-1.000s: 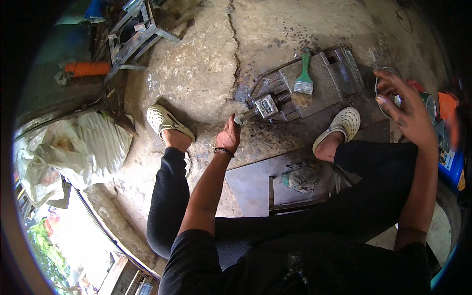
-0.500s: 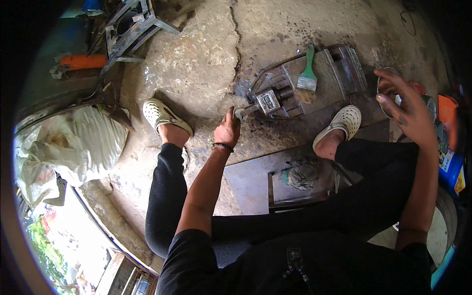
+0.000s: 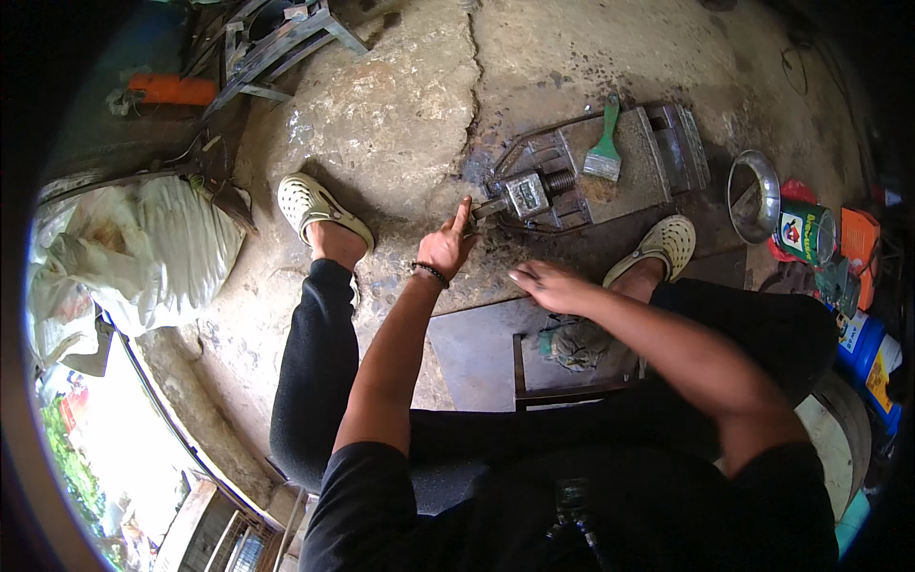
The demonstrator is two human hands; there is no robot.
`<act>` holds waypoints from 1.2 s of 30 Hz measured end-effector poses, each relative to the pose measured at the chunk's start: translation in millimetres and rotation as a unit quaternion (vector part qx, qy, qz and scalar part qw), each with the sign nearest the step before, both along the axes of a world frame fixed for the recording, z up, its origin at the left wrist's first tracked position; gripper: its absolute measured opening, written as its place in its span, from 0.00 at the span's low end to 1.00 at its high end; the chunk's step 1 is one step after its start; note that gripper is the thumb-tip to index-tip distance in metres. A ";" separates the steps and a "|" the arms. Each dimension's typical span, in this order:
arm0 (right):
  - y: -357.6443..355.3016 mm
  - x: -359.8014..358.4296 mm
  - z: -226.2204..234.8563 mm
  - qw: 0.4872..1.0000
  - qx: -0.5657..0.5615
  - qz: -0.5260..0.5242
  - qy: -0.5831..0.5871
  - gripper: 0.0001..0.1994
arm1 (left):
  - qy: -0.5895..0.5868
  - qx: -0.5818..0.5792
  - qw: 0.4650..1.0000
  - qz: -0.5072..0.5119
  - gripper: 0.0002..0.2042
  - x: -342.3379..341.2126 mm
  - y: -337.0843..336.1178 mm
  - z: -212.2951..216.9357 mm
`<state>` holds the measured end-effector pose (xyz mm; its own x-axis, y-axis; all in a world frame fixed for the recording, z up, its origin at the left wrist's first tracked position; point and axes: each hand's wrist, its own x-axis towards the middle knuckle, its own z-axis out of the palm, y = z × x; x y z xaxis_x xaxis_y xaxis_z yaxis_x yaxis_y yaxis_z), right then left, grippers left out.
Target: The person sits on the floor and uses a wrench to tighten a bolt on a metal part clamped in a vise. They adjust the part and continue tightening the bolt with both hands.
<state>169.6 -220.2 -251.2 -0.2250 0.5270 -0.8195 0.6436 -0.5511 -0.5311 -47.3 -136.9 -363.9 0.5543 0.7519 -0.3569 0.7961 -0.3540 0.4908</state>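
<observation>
A worn metal vise (image 3: 637,157) lies on the floor ahead of me, its threaded screw and square block pointing left. My left hand (image 3: 447,246) is at the outer end of the screw shaft (image 3: 490,207), fingers closed about it, the index finger laid along the tip. A paintbrush (image 3: 604,153) with a green handle rests on top of the vise. Below the shaft, my right hand (image 3: 553,288) is held in the air with fingers drawn together; whether anything sits in them is hidden. A crumpled dark rag (image 3: 577,343) lies just under it.
A grey metal plate (image 3: 472,353) lies before me between my clogs. At right stand a round metal bowl (image 3: 754,197), a green can (image 3: 807,234) and a blue container (image 3: 869,357). White sacks (image 3: 143,253) are at left, a metal frame (image 3: 286,52) at far left.
My right hand has swung from beside the bowl at right down and left to near my left hand. The left hand stays at the shaft end, its fingers slightly shifted.
</observation>
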 end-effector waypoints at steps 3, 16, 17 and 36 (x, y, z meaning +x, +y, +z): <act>3.2 -48.7 -59.4 0.966 0.055 -0.250 0.027 0.33 | -0.106 -0.082 0.990 0.046 0.27 -3.0 8.5 6.4; 32.1 -85.0 -134.9 0.945 0.138 -0.297 -0.013 0.22 | -0.013 -0.069 0.996 0.057 0.31 2.7 19.4 -32.2; 29.5 -85.5 -137.6 0.944 0.148 -0.293 0.000 0.21 | -0.010 -0.085 0.994 0.069 0.31 2.8 19.9 -33.6; 43.7 -107.8 -109.9 0.666 -0.094 -0.649 0.356 0.20 | 0.097 -0.634 0.748 0.173 0.30 17.4 109.9 -0.4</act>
